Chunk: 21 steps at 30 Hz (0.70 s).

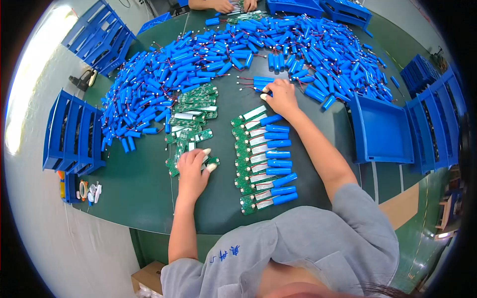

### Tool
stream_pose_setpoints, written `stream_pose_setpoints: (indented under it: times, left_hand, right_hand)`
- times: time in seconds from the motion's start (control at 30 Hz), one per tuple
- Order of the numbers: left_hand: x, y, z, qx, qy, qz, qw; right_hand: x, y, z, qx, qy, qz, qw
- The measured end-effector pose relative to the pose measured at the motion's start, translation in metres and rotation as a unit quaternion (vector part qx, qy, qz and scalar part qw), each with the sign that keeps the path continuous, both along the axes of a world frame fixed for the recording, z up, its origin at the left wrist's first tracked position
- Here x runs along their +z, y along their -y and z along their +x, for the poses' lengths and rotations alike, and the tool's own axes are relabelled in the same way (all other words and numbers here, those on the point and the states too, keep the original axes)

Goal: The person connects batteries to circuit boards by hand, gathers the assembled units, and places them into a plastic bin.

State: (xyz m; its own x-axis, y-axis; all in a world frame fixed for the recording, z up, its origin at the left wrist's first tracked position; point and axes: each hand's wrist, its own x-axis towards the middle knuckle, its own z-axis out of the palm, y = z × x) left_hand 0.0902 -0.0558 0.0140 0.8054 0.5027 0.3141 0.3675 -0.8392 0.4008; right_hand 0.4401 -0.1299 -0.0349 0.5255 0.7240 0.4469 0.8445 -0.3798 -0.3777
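My left hand (192,171), with pale covers on thumb and forefinger, is closed around the end of a green circuit board (216,161) at the near end of a loose board pile (196,105). Farther off, my right hand (282,97) is closed at a small group of blue wired batteries (263,81); its fingertips, also covered, hide part of them. Between the hands runs a column of circuit boards with batteries (277,163), each battery lying at the right end, joined by red wires. The farthest board (254,114) lies partly beyond the top battery.
A large heap of blue batteries (164,74) arcs across the far side of the green table (134,184). Blue racks (74,134) stand at left, an open blue bin (381,130) at right. Tape rolls (83,189) lie near the left edge. Another person's hands (224,6) work opposite.
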Motion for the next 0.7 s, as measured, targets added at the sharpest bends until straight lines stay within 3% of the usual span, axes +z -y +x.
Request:
stream_pose_setpoints:
  times: [0.17, 0.23, 0.37, 0.5, 0.57, 0.7]
  left_hand:
    - [0.0, -0.018, 0.082, -0.006, 0.04, -0.082, 0.996]
    - [-0.017, -0.028, 0.115, -0.03, 0.071, -0.063, 0.995]
    - [-0.04, -0.039, 0.149, -0.062, 0.02, -0.093, 0.993]
    - [-0.039, -0.048, 0.148, -0.091, 0.012, -0.124, 0.988]
    - [-0.039, -0.053, 0.143, -0.123, 0.034, -0.155, 0.98]
    - [-0.04, -0.052, 0.144, -0.071, 0.065, -0.244, 0.965]
  right_hand:
    - [-0.003, -0.014, -0.009, -0.009, 0.088, 0.034, 0.996]
    - [-0.006, -0.011, -0.006, -0.007, 0.114, 0.052, 0.992]
    - [-0.017, -0.015, 0.005, 0.016, 0.164, 0.053, 0.985]
    - [0.002, -0.011, -0.002, 0.078, 0.028, 0.081, 0.993]
    - [0.015, -0.005, -0.007, 0.127, -0.042, 0.021, 0.991]
    - [0.034, 0.002, -0.02, 0.186, -0.07, -0.096, 0.975]
